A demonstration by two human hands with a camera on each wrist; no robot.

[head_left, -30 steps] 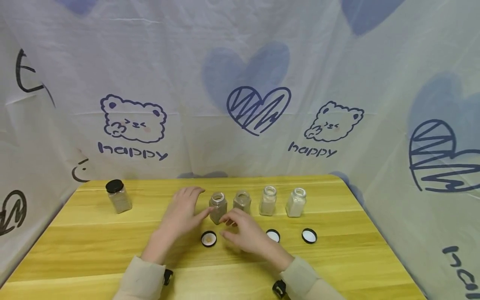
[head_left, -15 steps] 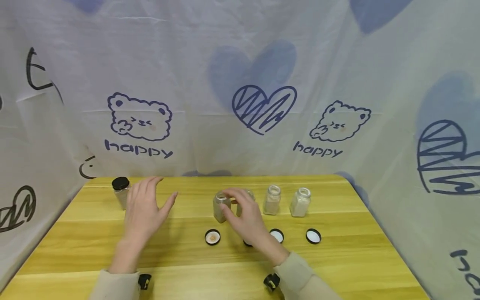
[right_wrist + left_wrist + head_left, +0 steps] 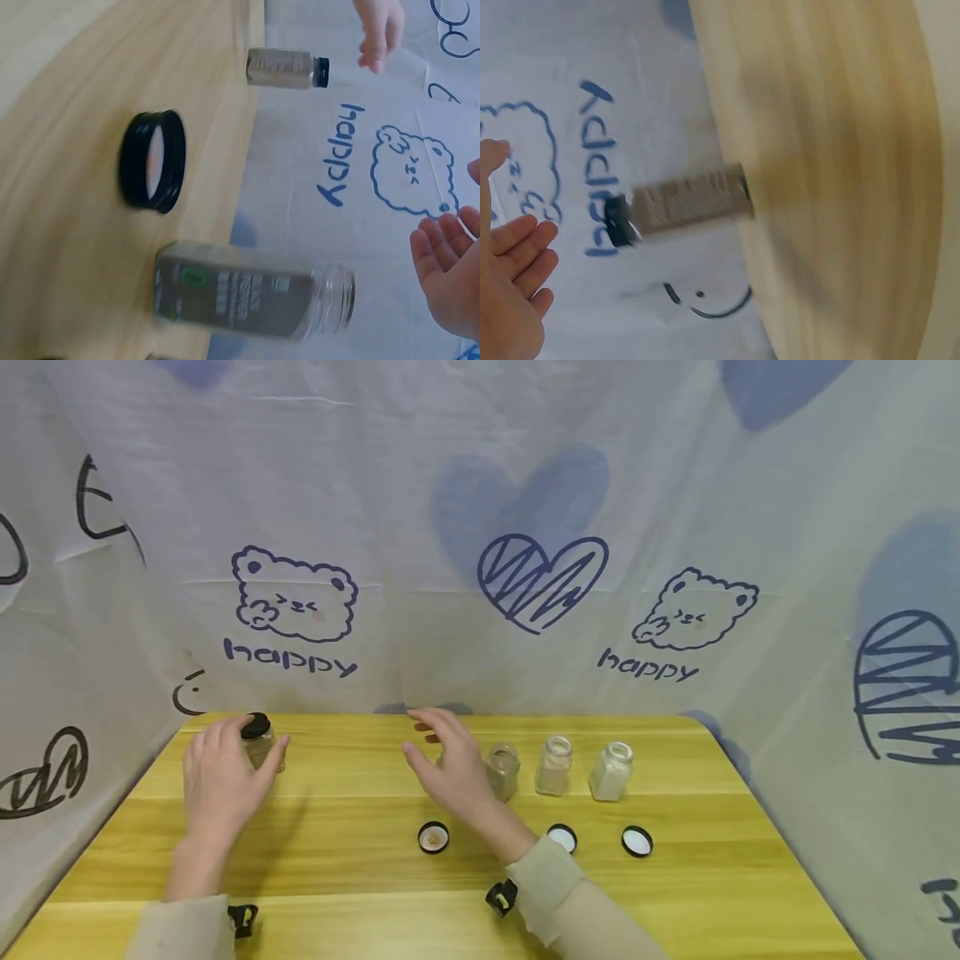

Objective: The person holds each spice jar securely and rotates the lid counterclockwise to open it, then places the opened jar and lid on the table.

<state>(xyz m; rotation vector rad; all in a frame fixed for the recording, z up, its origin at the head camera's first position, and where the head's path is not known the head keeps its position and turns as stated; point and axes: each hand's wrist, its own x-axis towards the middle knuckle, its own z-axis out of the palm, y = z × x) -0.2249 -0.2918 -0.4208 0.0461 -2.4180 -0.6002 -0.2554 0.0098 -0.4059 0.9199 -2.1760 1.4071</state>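
My left hand (image 3: 225, 777) is at the far left beside a glass jar (image 3: 259, 749) with a black lid, fingers spread and holding nothing. In the left wrist view that capped jar (image 3: 690, 202) stands apart from the loosely bent fingers (image 3: 532, 259). My right hand (image 3: 453, 772) hovers farther right with thumb and fingers apart, nothing between them. It hides most of an uncapped jar of grey-brown powder, which the right wrist view shows whole as the open jar (image 3: 247, 292). Near that jar a black lid (image 3: 433, 837) lies with its pale inside up.
To the right stand more open jars: one of brownish powder (image 3: 503, 772), one of paler powder (image 3: 554, 767) and one of white powder (image 3: 611, 772). Two black lids, the nearer lid (image 3: 562, 838) and the far right lid (image 3: 637, 841), lie before them. A printed cloth (image 3: 420, 635) hangs behind the table.
My left hand has moved left, away from the open jars to the capped jar. The right hand first reached right over the open jars, then came back left and higher. The view has turned slightly left.
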